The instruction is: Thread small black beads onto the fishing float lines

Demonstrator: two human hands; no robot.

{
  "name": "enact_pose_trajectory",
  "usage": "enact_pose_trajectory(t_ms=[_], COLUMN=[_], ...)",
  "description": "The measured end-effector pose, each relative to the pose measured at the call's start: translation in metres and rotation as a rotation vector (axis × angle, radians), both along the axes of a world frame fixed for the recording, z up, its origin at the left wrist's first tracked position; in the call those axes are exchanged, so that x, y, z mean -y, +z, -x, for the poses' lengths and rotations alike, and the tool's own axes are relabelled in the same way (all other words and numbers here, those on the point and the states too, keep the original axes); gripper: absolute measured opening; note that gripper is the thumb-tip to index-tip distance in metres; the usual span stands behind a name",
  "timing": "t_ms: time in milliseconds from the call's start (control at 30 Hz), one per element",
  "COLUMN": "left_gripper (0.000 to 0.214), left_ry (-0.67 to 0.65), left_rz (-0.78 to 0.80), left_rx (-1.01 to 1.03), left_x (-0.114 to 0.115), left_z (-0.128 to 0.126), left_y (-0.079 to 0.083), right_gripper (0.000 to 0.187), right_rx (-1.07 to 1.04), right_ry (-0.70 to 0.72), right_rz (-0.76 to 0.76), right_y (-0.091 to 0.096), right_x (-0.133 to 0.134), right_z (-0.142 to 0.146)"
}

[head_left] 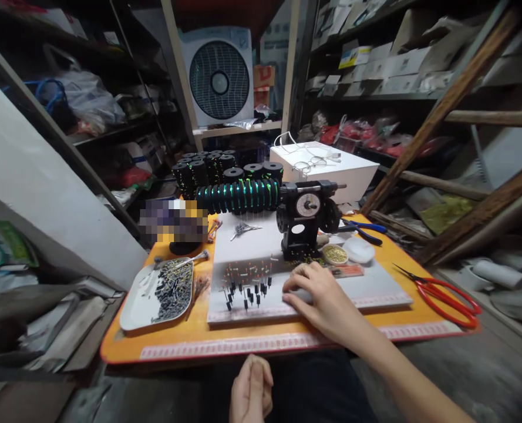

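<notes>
My right hand (320,294) rests on the white board (225,249) with its fingers curled over a smooth grey object (305,295) that is mostly hidden. To its left, several small black pieces with thin pins and orange tips (248,288) stand on the board. Below the table's front edge, in front of my lap, my left hand (252,390) is closed, thumb pressed to fingers; what it holds, if anything, cannot be seen. Behind the right hand stands a black hand-cranked machine with a dial (305,214), its shaft carrying a row of black discs with green wire (238,197).
A white tray (132,299) of small dark and yellow parts lies left. A dish of yellow bits (335,254), a white lid (359,250) and blue-handled pliers (364,230) lie beyond my right hand. Red-handled scissors (448,299) lie right. Black spools (199,173) stand behind.
</notes>
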State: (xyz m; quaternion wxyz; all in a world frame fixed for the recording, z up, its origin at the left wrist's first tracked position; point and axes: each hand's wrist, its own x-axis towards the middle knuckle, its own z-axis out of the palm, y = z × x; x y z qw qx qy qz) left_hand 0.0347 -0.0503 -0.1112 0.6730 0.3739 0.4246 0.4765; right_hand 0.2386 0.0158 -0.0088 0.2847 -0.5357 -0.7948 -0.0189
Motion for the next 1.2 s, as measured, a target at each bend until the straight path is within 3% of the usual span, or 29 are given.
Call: enact_pose_trajectory(t_ms=[100,233,500,633,867,1067,1133,1200], left_gripper=[0.061,0.06,0.061,0.062,0.055,0.058,0.058,0.047], left_ry=[0.0,-0.008,-0.038,-0.051,-0.073,-0.239,-0.269,-0.214], left_rz=[0.01,0.008,-0.02,-0.03,-0.109,0.049,-0.008,-0.161], left_rx=[-0.007,-0.02,-0.101,-0.166,-0.344,-0.3,-0.393,-0.558], left_x=[0.001,0.003,0.001,-0.002,-0.014,-0.025,-0.024,-0.021], left_z=[0.0,0.0,-0.001,0.002,0.02,0.026,0.035,0.044], left_y=[0.003,0.009,0.011,0.015,0.045,0.06,0.063,0.069], right_gripper=[0.016,0.015,0.017,0.019,0.015,0.014,0.014,0.015], right_rx=[0.0,-0.07,-0.312,-0.396,-0.445,-0.422,-0.406,-0.382], right_ry=[-0.074,-0.167,-0.052,-0.069,-0.04,-0.013,-0.006,0.006], right_rz=[0.008,-0.025,0.065,0.095,0.114,0.072,0.041,-0.002], right_y=[-0.01,-0.004,0.003,0.001,0.0,-0.011,-0.015,-0.018], right_x=[-0.012,-0.016,0.004,0.002,0.023,0.042,0.046,0.051], right_z=[-0.007,-0.01,0.051,0.058,0.056,0.059,0.059,0.059])
